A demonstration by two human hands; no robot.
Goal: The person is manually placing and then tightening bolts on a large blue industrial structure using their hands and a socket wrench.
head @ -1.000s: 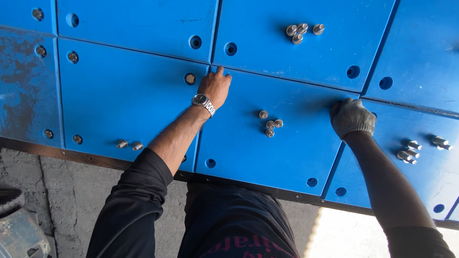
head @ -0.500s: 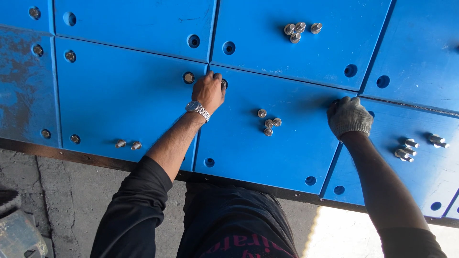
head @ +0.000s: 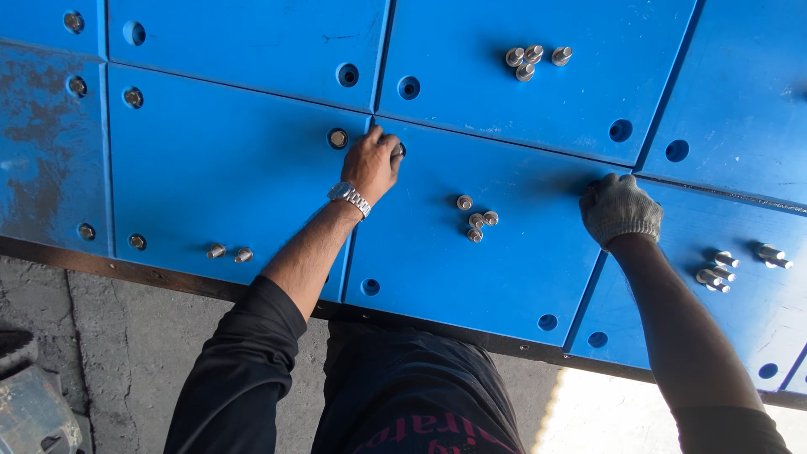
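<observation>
My left hand [head: 371, 161], bare with a metal wristwatch [head: 349, 197], is curled over a hole at the corner of a blue panel [head: 471, 277], fingertips pinched on a small bolt [head: 399, 150] seated there. A filled hole with a bolt head [head: 338, 138] lies just left of it. My right hand [head: 619, 208], in a grey knit glove, presses on the panel's right edge with its fingers bent together and nothing visible in it. Several loose bolts [head: 477, 219] lie between the two hands.
More loose bolts lie in groups at the top [head: 532, 60], far right [head: 738, 266] and lower left [head: 229, 252]. Open holes [head: 621, 130] dot the blue panels. The panels' dark front edge [head: 168, 282] borders a concrete floor [head: 126, 361].
My left hand slid slightly down and right from reaching flat across the seam, and its fingers curled onto the corner hole. The gloved right hand stayed on the panel edge.
</observation>
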